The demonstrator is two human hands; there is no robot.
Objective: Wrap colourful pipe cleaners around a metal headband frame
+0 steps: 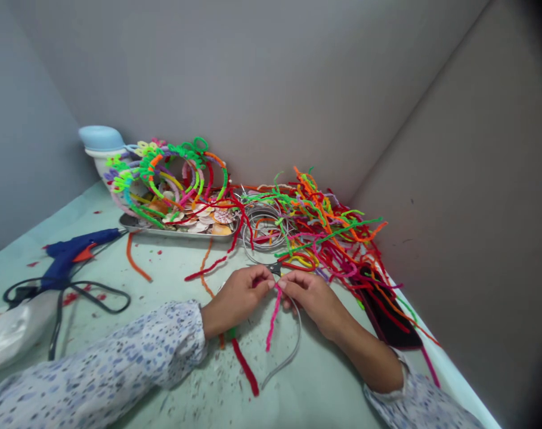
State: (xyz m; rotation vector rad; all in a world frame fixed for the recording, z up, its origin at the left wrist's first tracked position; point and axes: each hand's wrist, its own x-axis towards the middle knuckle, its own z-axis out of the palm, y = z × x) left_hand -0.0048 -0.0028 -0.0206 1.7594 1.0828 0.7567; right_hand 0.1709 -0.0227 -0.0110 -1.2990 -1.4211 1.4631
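My left hand [246, 293] and my right hand [313, 298] meet fingertip to fingertip over the table's middle, both closed in a pinch. Between them runs a pink pipe cleaner [273, 322], its loose end hanging down. A thin grey wire [293, 354] curves down from my right fingers, its far end near the tabletop. The spot where pipe cleaner and wire meet is mostly covered by my fingers. Just beyond my fingertips lie scissors [300, 260] with red and yellow handles. Below my left wrist rests a red pipe cleaner [245, 366].
A metal tray [181, 236] of shells carries several pipe-cleaner-wrapped hoops [175, 176], near a white bottle with blue cap [101, 140]. Coiled wire [266, 229] sits beside a heap of pipe cleaners [328, 223]. A blue glue gun [69, 253], its cord and a plastic bag [20, 333] lie left.
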